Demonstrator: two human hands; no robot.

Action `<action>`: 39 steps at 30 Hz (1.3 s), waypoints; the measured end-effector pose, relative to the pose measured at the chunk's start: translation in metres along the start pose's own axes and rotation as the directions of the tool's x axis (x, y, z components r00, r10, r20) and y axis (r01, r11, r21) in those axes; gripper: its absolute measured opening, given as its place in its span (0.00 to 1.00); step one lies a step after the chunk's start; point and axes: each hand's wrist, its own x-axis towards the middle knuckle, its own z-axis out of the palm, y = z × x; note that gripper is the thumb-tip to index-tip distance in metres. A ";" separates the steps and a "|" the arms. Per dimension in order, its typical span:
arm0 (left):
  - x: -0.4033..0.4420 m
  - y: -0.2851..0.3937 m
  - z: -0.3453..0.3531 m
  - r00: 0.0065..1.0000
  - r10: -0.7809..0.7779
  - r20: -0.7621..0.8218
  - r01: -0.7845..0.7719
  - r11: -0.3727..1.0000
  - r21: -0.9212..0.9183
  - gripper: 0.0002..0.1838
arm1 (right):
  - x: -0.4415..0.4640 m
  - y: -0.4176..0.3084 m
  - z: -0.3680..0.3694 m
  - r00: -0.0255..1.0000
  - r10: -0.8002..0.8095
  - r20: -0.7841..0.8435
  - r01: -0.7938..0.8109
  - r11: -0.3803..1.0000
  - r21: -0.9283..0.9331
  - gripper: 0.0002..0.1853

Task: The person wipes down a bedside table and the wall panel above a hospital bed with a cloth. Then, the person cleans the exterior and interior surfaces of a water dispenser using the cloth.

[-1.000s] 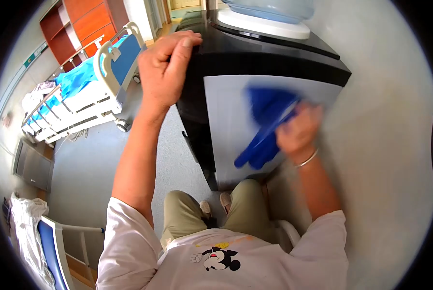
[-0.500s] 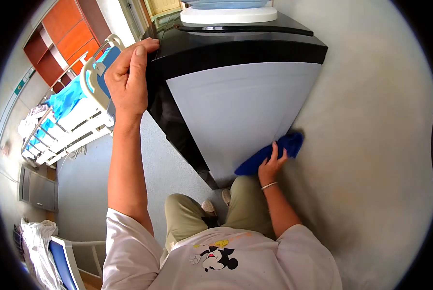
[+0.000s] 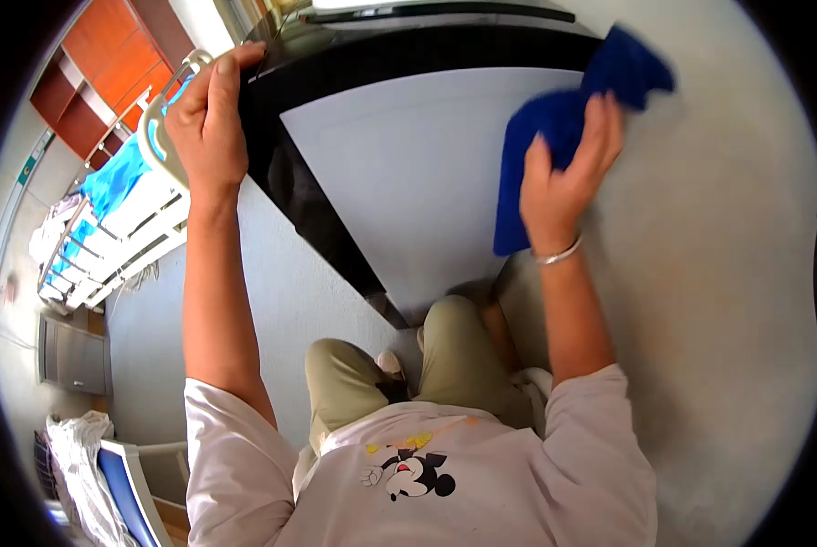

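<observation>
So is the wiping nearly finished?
Partly, I think. The blue cloth has already been over the middle and lower right of the pale panel. Now the right hand has it at the upper right edge, while the left hand rests on the black top corner. The panel's left part and the black side may be left; I can't tell if they were wiped.

Blue cloth [image 3: 554, 117] partly hidden, white base [image 3: 377, 4] cut off

A single head-worn camera looks forward and steeply down over the wearer's chest at close range.
</observation>
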 end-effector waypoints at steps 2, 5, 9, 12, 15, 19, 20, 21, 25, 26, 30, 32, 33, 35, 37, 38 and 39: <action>-0.001 -0.001 -0.002 1.000 0.001 0.012 -0.001 1.000 0.006 0.15 | 0.017 0.019 0.016 0.968 -0.239 -0.077 0.240 0.971 0.001 0.26; 0.003 -0.010 -0.001 1.000 0.030 0.010 -0.029 0.999 -0.037 0.15 | -0.016 0.019 0.019 0.966 -0.257 -0.003 0.253 0.954 -0.162 0.22; 0.004 0.005 0.001 0.999 0.004 0.047 -0.004 1.000 -0.002 0.15 | -0.125 0.015 0.022 0.935 0.019 0.353 0.015 0.996 -0.093 0.18; 0.001 0.005 0.006 0.993 0.113 -0.020 -0.112 0.993 0.034 0.17 | -0.189 0.020 0.020 0.778 -0.179 0.602 0.045 0.972 0.230 0.14; -0.001 0.001 0.010 0.999 -0.012 -0.051 0.005 0.990 -0.141 0.15 | -0.226 0.030 0.017 0.285 -0.696 0.659 0.570 0.675 0.467 0.17; -0.003 0.003 0.007 1.000 -0.007 -0.030 0.005 0.997 -0.079 0.14 | -0.225 0.018 0.027 -0.003 -0.888 0.459 0.756 0.299 0.583 0.19; -0.002 0.005 0.003 1.000 -0.001 -0.013 0.001 1.000 -0.017 0.14 | -0.217 0.010 0.029 -0.011 -0.884 0.468 0.751 0.302 0.587 0.19; -0.001 0.004 0.003 0.999 0.041 -0.031 -0.042 0.998 -0.041 0.13 | -0.203 0.000 0.033 0.055 -0.889 0.455 0.725 0.349 0.593 0.18; -0.002 0.004 0.004 0.999 0.023 -0.027 -0.026 0.992 -0.124 0.13 | -0.109 -0.057 0.046 0.374 -0.784 0.495 0.734 0.577 0.359 0.12; -0.002 0.004 0.005 0.999 0.024 -0.028 -0.027 0.993 -0.116 0.13 | -0.087 -0.071 0.050 0.493 -0.743 0.453 0.708 0.645 0.286 0.10; -0.002 0.005 0.004 0.997 0.046 -0.062 -0.050 0.996 -0.071 0.13 | -0.094 -0.081 0.068 0.648 -0.713 0.269 0.649 0.701 0.296 0.09; -0.001 0.006 0.004 0.994 0.084 -0.067 -0.086 0.996 -0.030 0.13 | -0.130 -0.073 0.065 0.465 -0.796 0.386 0.620 0.605 0.499 0.12; 0.000 0.006 0.005 0.995 0.084 -0.060 -0.086 0.996 -0.025 0.13 | -0.161 -0.066 0.066 0.391 -0.818 0.421 0.601 0.574 0.557 0.13; -0.001 0.005 0.006 0.993 0.099 -0.072 -0.099 0.995 -0.003 0.13 | -0.230 -0.055 0.067 0.239 -0.841 0.486 0.582 0.525 0.621 0.16; -0.002 0.008 0.006 0.996 0.068 -0.063 -0.069 0.997 -0.021 0.13 | -0.283 -0.046 0.061 0.150 -0.838 0.525 0.568 0.507 0.648 0.18; -0.001 0.008 0.006 0.998 0.037 -0.056 -0.039 0.998 -0.044 0.13 | -0.310 -0.042 0.058 0.104 -0.836 0.539 0.588 0.489 0.644 0.19; -0.001 0.005 0.007 0.997 0.041 -0.059 -0.043 0.999 -0.033 0.13 | -0.330 -0.038 0.053 0.030 -0.839 0.544 0.665 0.423 0.616 0.19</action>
